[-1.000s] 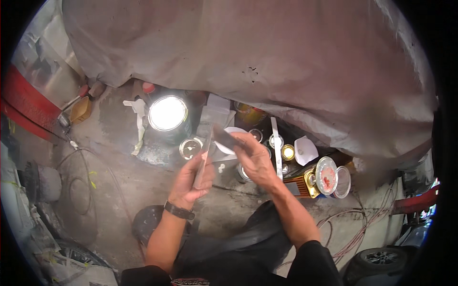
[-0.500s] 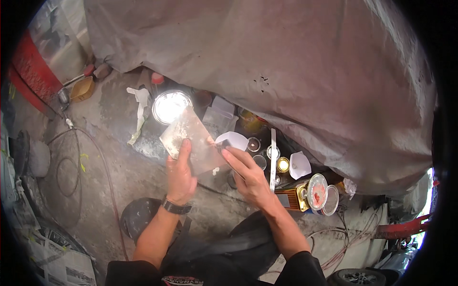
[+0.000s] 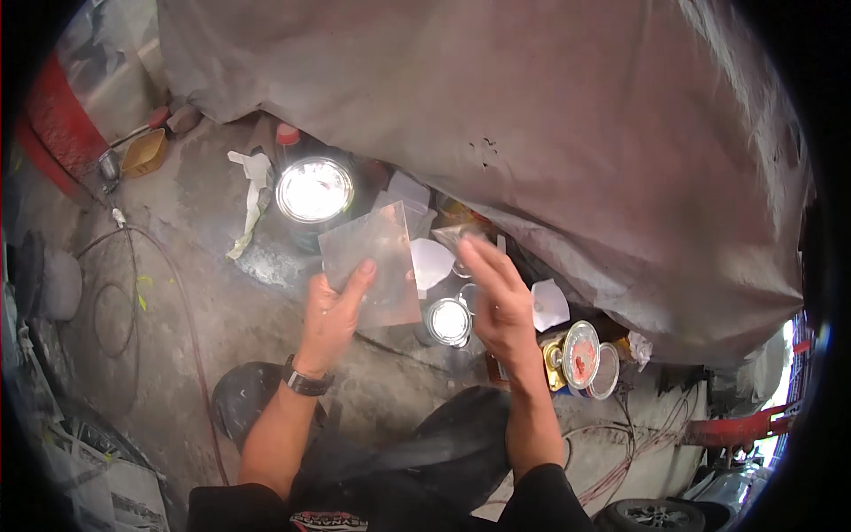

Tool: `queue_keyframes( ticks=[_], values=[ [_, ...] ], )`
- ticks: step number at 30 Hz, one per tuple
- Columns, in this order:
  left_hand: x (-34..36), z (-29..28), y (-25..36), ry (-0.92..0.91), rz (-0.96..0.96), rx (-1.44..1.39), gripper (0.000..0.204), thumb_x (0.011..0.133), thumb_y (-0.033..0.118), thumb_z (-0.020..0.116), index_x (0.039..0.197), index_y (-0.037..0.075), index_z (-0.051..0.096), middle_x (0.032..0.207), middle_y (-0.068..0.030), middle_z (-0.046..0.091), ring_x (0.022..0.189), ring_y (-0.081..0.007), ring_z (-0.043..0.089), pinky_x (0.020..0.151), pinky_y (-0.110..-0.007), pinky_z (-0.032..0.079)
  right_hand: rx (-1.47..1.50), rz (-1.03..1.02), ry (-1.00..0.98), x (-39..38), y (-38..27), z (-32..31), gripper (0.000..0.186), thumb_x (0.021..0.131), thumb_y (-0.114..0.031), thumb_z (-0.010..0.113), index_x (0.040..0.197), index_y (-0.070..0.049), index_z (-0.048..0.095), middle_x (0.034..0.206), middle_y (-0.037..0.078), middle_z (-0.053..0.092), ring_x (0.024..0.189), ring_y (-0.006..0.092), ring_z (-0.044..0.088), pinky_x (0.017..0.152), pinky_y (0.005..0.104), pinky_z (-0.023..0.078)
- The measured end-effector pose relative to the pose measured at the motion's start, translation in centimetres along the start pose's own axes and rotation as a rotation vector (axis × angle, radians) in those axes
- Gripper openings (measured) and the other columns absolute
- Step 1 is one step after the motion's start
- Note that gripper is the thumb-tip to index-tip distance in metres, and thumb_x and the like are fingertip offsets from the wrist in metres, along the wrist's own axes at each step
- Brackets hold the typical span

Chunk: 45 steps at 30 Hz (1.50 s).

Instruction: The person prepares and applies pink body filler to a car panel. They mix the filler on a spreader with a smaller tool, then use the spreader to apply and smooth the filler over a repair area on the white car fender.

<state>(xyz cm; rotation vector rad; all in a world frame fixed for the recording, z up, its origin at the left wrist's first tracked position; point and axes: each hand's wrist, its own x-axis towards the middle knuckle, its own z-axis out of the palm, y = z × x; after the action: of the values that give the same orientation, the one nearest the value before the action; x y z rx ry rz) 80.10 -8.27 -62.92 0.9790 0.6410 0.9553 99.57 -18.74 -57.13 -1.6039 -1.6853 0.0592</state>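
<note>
A grey cover (image 3: pixel 576 133) hangs over the rear floor (image 3: pixel 204 301). A large round can (image 3: pixel 315 191) stands on the floor. A translucent rectangular plate (image 3: pixel 372 253) is raised near the can, clamped by the left hand (image 3: pixel 332 319), thumb on its face. A smaller tin (image 3: pixel 448 323) stands between the hands. The right hand (image 3: pixel 503 306), blurred, pinches a flat blade (image 3: pixel 450 235) beside the plate.

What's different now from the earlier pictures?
The right hand has moved rightward, taking its flat blade away from the translucent plate. The plate, edge-on at first, now shows its broad face; pale patches seen midway barely show. Neither hand let go. The left hand still holds it; the shiny-topped tin stayed put.
</note>
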Motion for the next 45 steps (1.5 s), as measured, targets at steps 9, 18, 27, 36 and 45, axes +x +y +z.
queue_keyframes(
  ticks=[9, 18, 27, 36, 45],
  values=[
    [-0.6, 0.6, 0.1, 0.112, 0.143, 0.297, 0.029, 0.104, 0.022, 0.059, 0.103, -0.006, 0.069, 0.092, -0.002, 0.07, 0.082, -0.0067, 0.057, 0.072, -0.027, 0.048, -0.353, -0.293, -0.304, -1.3, -1.1, 2.8, 0.052, 0.075, -0.008, 0.065, 0.126, -0.018, 0.059, 0.128, 0.005, 0.059, 0.117, 0.0283, 0.056, 0.096, 0.0523, 0.044],
    [0.7, -1.1, 1.1, 0.304, 0.08, -0.147, 0.025, 0.102, 0.018, 0.061, 0.115, -0.002, 0.065, 0.104, -0.0051, 0.068, 0.092, -0.0102, 0.062, 0.08, -0.029, 0.05, -0.079, -0.219, -0.442, -2.6, -0.6, 3.2, 0.056, 0.075, 0.001, 0.064, 0.129, -0.014, 0.063, 0.126, 0.009, 0.063, 0.119, 0.0312, 0.058, 0.102, 0.0488, 0.044],
    [-0.4, 0.8, 0.4, 0.128, -0.163, -0.489, 0.036, 0.1, 0.019, 0.063, 0.132, 0.003, 0.056, 0.127, -0.0063, 0.062, 0.113, -0.0177, 0.062, 0.095, -0.035, 0.052, 0.349, -0.168, -0.091, -1.0, -3.6, 3.3, 0.074, 0.071, 0.022, 0.056, 0.139, -0.008, 0.056, 0.142, 0.02, 0.052, 0.129, 0.0395, 0.053, 0.11, 0.0442, 0.043],
    [0.3, -0.7, 1.6, 0.124, -0.071, -0.461, 0.036, 0.1, 0.024, 0.065, 0.129, 0.004, 0.058, 0.122, -0.0057, 0.065, 0.108, -0.0165, 0.064, 0.095, -0.035, 0.054, -0.356, -0.117, -0.38, -2.8, 1.6, 3.2, 0.061, 0.083, -0.004, 0.059, 0.142, -0.017, 0.053, 0.142, 0.019, 0.051, 0.131, 0.042, 0.049, 0.11, 0.0608, 0.034],
    [-0.3, -0.2, 0.4, 0.393, 0.16, 0.111, 0.037, 0.105, 0.032, 0.056, 0.103, -0.003, 0.069, 0.095, -0.002, 0.068, 0.084, -0.0077, 0.058, 0.073, -0.029, 0.048, -0.15, -0.117, -0.084, -2.6, -2.9, 3.9, 0.06, 0.074, 0.012, 0.061, 0.133, -0.003, 0.059, 0.121, 0.021, 0.062, 0.107, 0.0371, 0.063, 0.09, 0.042, 0.053]
  ],
)
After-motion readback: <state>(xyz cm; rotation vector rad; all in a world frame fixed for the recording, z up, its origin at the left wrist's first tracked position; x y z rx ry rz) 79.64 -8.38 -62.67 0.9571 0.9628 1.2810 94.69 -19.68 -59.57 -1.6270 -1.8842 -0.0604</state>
